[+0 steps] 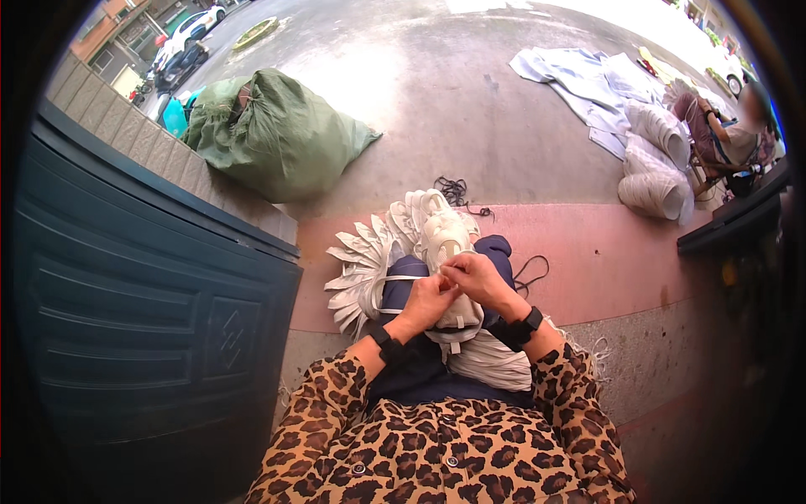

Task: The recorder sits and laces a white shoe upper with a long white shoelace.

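A white shoe upper (443,231) lies lengthwise over my lap, its toe pointing away from me. Above its middle, my left hand (430,302) and my right hand (475,279) meet with fingertips pinched together. Whatever sits between the fingers is too small to make out. A flat white lace (401,278) runs from the left side across my knee toward the hands. Left of my legs, more white shoe uppers (351,273) stand in a fanned row. A bundle of white laces (495,361) rests below the shoe's heel, by my right thigh.
Dark cords (453,190) lie on the ground beyond my knees. A large green sack (281,139) stands at the far left, near a dark door (151,311). White cloth (588,80) and rolled white bundles (655,181) lie at the far right, beside a seated person (735,134).
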A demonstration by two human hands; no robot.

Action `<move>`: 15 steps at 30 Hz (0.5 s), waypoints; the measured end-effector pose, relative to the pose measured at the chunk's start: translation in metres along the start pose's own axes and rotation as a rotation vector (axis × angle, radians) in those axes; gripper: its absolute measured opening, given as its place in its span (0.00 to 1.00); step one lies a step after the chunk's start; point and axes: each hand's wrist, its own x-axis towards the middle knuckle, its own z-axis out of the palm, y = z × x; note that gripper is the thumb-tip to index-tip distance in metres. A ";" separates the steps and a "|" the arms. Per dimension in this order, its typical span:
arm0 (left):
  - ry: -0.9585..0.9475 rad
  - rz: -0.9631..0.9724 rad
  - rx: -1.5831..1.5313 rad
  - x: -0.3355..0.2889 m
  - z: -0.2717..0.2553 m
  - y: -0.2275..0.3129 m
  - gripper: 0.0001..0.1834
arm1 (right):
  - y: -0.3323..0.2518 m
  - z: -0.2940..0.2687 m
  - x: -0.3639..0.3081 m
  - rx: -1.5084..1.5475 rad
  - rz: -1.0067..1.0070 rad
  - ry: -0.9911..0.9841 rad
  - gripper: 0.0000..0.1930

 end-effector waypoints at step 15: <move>0.013 -0.206 -0.272 0.003 0.007 -0.017 0.13 | 0.030 -0.003 -0.047 -0.228 -0.233 0.138 0.05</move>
